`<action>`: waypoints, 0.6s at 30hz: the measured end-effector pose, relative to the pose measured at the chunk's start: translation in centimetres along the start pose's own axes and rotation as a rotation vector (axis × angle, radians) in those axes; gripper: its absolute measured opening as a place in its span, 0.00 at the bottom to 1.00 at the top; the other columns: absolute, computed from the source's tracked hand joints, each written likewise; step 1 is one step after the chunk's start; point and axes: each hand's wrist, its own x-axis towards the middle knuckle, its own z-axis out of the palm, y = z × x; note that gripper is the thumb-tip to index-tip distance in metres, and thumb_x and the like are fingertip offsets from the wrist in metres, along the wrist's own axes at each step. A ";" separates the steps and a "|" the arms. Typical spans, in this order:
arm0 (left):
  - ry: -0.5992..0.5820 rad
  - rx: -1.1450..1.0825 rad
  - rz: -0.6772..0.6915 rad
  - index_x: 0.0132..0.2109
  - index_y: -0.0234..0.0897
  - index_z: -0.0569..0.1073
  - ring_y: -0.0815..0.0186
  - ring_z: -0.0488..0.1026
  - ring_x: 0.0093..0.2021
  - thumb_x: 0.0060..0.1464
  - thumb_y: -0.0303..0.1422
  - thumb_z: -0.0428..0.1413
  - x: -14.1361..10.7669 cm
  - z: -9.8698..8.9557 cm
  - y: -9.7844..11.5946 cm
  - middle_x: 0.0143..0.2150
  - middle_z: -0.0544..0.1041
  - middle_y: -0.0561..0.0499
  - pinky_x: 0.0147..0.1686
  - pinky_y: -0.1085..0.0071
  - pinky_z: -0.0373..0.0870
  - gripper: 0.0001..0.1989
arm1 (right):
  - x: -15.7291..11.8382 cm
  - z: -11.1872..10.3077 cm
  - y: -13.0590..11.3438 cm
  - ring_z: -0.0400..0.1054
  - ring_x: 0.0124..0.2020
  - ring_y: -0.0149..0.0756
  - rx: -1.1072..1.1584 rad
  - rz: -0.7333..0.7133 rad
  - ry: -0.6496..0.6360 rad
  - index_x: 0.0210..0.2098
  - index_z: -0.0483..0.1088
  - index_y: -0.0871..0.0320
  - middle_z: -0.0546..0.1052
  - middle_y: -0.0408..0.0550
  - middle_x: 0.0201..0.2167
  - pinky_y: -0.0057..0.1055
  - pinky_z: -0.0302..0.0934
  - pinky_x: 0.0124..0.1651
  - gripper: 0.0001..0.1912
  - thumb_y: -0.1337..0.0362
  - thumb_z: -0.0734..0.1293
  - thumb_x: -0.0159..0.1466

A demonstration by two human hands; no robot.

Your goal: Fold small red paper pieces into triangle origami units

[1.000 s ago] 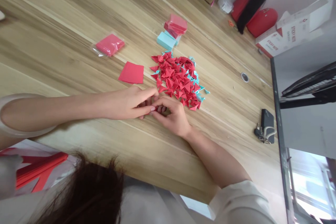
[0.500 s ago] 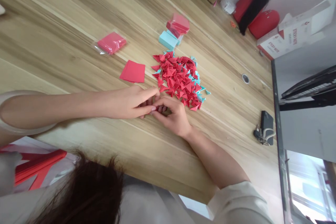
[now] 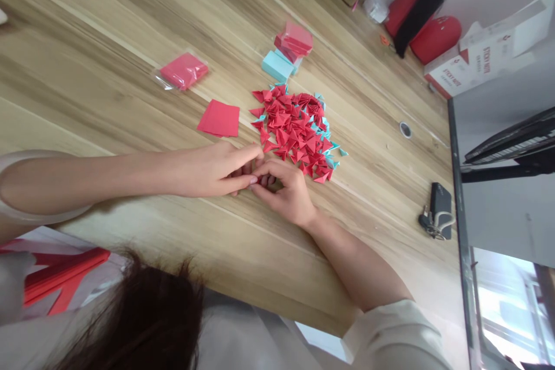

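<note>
The person's own body as seen from the head camera. Both forearms are bare from the elbow down to the hands. The left hand (image 3: 203,170) and the right hand (image 3: 288,191) wear no gloves, rings or watch that can be made out. The left sleeve (image 3: 26,217) is short, of pale cream cloth, ending in a smooth rounded hem near the elbow. The right sleeve (image 3: 394,332) is of the same pale cloth, loose and softly creased, with its cuff edge turned above the elbow. Dark brown hair (image 3: 143,318) hangs into the lower edge of the view, its strands frayed at the tips.
</note>
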 end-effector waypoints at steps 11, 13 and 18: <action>-0.002 0.003 0.005 0.39 0.38 0.64 0.66 0.71 0.24 0.59 0.36 0.49 -0.2 0.0 0.0 0.26 0.74 0.52 0.24 0.73 0.61 0.06 | 0.0 0.0 0.1 0.61 0.26 0.25 -0.010 -0.011 -0.001 0.31 0.70 0.60 0.69 0.42 0.26 0.24 0.59 0.29 0.01 0.69 0.66 0.60; -0.003 0.015 0.001 0.39 0.38 0.63 0.66 0.71 0.24 0.59 0.36 0.49 -0.2 -0.1 0.1 0.26 0.74 0.52 0.24 0.73 0.61 0.06 | -0.1 0.0 0.1 0.61 0.26 0.24 -0.005 -0.016 0.001 0.31 0.70 0.60 0.69 0.42 0.26 0.24 0.59 0.29 0.02 0.69 0.66 0.60; -0.004 0.018 -0.005 0.39 0.38 0.64 0.66 0.71 0.24 0.59 0.35 0.49 -0.1 0.0 0.1 0.26 0.73 0.52 0.24 0.73 0.61 0.06 | 0.1 0.0 -0.1 0.60 0.25 0.24 -0.004 -0.030 0.013 0.30 0.70 0.60 0.69 0.41 0.25 0.23 0.58 0.29 0.02 0.70 0.66 0.60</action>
